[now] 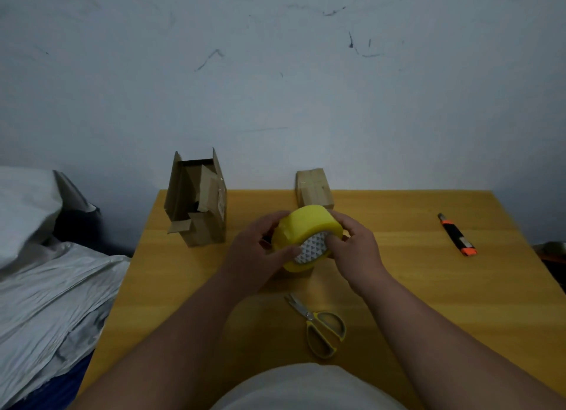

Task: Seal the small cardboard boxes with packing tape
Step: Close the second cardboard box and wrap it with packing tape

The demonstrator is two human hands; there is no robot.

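Item: yellow packing tape roll (306,232), gripped by both my hands, left hand (260,250) and right hand (355,247), above the table (398,272). Open box (196,207) far-left. Risk: losing the tape's end.

Bare wooden tabletop (398,275) lies open between the yellow-handled scissors (321,327) and the orange-black utility knife (457,234), while the open brown cardboard box (199,207) and taped small cardboard box (314,189) block the far edge.

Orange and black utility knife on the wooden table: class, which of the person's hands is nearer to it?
Right. The right hand grips the yellow tape roll, knife farther to its right; left hand holds the roll's opposite side.
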